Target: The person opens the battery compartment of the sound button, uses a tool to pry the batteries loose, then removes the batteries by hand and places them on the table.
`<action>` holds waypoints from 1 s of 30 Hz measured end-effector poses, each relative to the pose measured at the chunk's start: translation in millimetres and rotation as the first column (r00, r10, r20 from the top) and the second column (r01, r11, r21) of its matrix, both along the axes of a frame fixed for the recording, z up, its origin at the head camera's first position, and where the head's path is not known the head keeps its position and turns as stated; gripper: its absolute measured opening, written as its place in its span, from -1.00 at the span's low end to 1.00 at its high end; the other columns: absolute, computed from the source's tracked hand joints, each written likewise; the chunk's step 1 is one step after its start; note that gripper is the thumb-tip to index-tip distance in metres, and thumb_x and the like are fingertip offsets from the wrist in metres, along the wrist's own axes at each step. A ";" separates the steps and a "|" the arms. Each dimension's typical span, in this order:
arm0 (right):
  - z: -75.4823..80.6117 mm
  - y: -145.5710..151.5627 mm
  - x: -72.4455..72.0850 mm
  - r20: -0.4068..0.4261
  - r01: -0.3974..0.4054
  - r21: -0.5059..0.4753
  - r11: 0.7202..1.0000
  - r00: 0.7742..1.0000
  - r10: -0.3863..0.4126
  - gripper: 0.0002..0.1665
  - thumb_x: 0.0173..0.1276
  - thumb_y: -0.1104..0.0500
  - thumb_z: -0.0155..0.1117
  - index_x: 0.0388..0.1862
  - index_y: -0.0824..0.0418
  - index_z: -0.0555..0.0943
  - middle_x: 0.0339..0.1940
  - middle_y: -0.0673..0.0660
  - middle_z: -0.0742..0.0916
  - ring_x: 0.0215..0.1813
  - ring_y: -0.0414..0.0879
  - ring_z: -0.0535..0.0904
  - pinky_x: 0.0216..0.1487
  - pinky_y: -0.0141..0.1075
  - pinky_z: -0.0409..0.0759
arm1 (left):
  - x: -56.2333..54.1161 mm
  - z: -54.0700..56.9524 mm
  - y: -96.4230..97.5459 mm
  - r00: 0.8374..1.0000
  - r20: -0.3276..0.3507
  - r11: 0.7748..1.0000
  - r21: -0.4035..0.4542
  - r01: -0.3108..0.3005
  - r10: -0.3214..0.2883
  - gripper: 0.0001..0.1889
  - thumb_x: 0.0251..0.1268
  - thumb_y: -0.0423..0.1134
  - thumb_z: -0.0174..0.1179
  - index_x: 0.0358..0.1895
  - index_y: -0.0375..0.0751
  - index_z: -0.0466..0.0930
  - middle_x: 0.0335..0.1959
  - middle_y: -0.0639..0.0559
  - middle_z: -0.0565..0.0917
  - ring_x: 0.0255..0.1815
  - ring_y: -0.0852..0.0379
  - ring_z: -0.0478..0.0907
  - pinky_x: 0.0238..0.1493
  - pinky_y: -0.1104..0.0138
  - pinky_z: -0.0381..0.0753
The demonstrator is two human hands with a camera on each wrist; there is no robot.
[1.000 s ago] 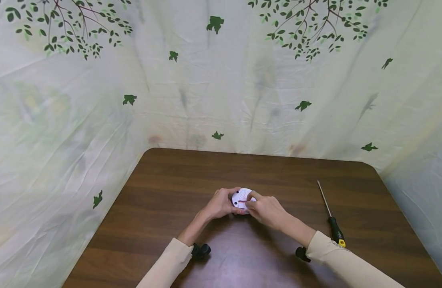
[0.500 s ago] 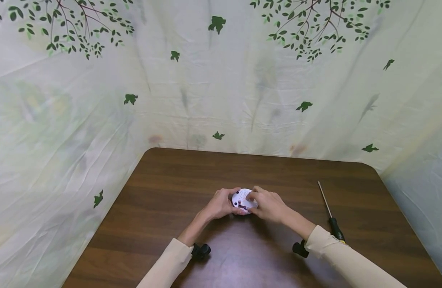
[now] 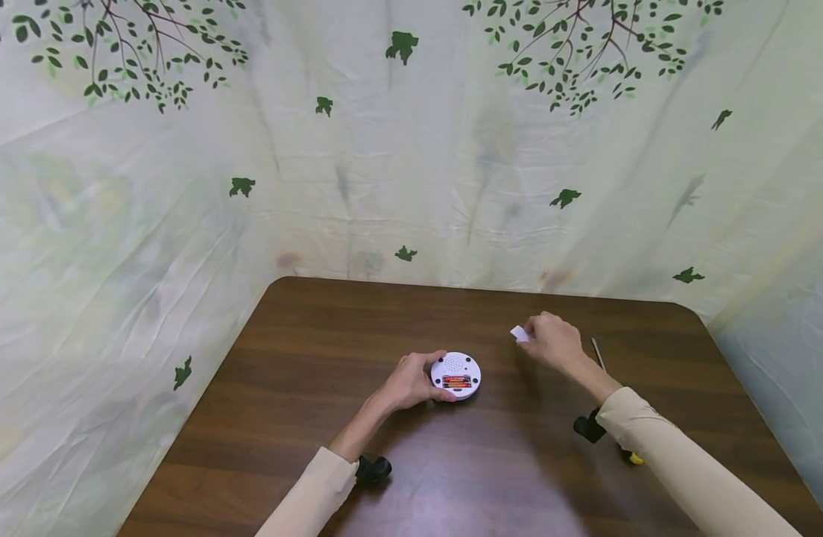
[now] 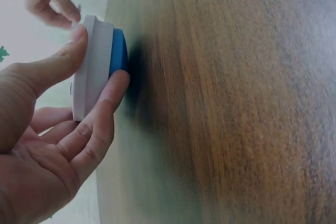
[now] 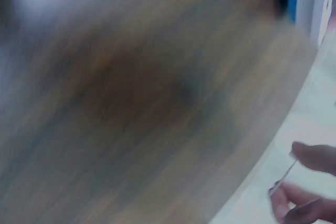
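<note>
Left hand (image 3: pixel 411 382) grips white round device (image 3: pixel 455 375) — batteries showing.

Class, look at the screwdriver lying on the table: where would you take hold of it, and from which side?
Grip the screwdriver by its handle at the near end, probably coming from above. It lies flat on the table, thin shaft pointing away, and the person's right forearm crosses over it, hiding most of the handle.

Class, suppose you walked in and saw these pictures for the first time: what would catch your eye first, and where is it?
First, the round white device at the middle of the dark wooden table, its red batteries showing, gripped at its edge by the left hand. Next, the right hand further back and to the right, pinching a small white piece. Behind, a pale cloth printed with green leaves hangs round the table.
</note>
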State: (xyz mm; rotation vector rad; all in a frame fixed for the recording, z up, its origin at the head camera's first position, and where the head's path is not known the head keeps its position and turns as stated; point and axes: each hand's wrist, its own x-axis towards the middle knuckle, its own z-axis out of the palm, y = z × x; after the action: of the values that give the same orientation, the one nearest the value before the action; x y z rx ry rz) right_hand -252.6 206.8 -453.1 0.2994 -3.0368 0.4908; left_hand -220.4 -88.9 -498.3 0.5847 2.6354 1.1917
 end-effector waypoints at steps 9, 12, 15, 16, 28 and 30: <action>-7.1 55.3 -26.5 0.249 0.248 0.066 0.967 0.934 -0.256 -0.63 0.28 0.05 0.38 -0.58 0.19 0.47 -0.58 0.11 0.58 -0.47 0.01 0.49 -0.43 -0.13 0.42 | 0.2 -2.6 0.0 1.000 0.023 1.000 0.009 -0.002 0.002 -0.09 -0.07 -0.14 0.68 0.42 -0.31 0.50 -0.20 -0.17 0.81 -0.55 0.28 0.41 -0.30 0.42 0.48; -9.7 64.0 -27.3 0.284 0.286 0.074 0.956 0.912 -0.295 -0.66 0.30 0.07 0.36 -0.54 0.21 0.49 -0.53 0.16 0.62 -0.44 0.05 0.53 -0.38 -0.10 0.45 | 2.0 -2.7 0.0 1.000 0.028 1.000 0.012 -0.002 0.001 -0.09 -0.07 -0.14 0.68 0.42 -0.32 0.50 -0.38 -0.07 0.78 -0.59 0.29 0.42 -0.36 0.43 0.46; -13.1 69.3 -27.7 0.316 0.303 0.084 0.949 0.896 -0.314 -0.62 0.34 0.08 0.33 -0.61 0.16 0.45 -0.57 0.13 0.58 -0.43 0.05 0.53 -0.34 -0.09 0.44 | 4.4 -3.0 0.2 0.999 0.037 1.000 0.026 0.002 -0.003 -0.09 -0.07 -0.16 0.68 0.43 -0.34 0.48 -0.55 0.01 0.70 -0.61 0.30 0.45 -0.43 0.45 0.47; -14.1 70.7 -27.7 0.321 0.305 0.086 0.948 0.893 -0.316 -0.60 0.35 0.08 0.34 -0.63 0.14 0.43 -0.59 0.11 0.57 -0.42 0.05 0.53 -0.33 -0.09 0.44 | 4.8 -3.2 0.1 0.999 0.038 1.000 0.030 0.001 -0.002 -0.09 -0.07 -0.16 0.68 0.42 -0.34 0.48 -0.56 0.03 0.69 -0.61 0.31 0.45 -0.44 0.46 0.47; -18.1 77.5 -29.8 0.312 0.332 0.086 0.939 0.886 -0.342 -0.55 0.36 0.06 0.34 -0.68 0.13 0.43 -0.66 0.06 0.52 -0.45 0.02 0.54 -0.39 -0.14 0.41 | 2.9 -3.9 -1.3 0.998 0.052 0.997 0.067 0.028 -0.031 -0.12 -0.02 -0.26 0.65 0.44 -0.38 0.45 -0.61 0.12 0.64 -0.62 0.36 0.51 -0.53 0.48 0.49; -15.6 75.5 -29.6 0.305 0.328 0.088 0.941 0.890 -0.339 -0.57 0.37 0.04 0.34 -0.65 0.16 0.48 -0.63 0.09 0.55 -0.46 0.03 0.54 -0.40 -0.15 0.41 | 1.9 -3.0 -1.9 0.998 0.049 0.997 0.067 0.026 -0.030 -0.11 -0.02 -0.26 0.65 0.44 -0.38 0.44 -0.60 0.11 0.65 -0.61 0.36 0.52 -0.52 0.48 0.50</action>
State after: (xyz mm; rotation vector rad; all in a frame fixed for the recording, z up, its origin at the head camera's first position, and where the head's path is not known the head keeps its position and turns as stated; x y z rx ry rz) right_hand -282.2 282.3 -468.7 -0.3354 -3.3006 0.5025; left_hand -218.5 -90.8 -501.3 0.5934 2.5467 1.2723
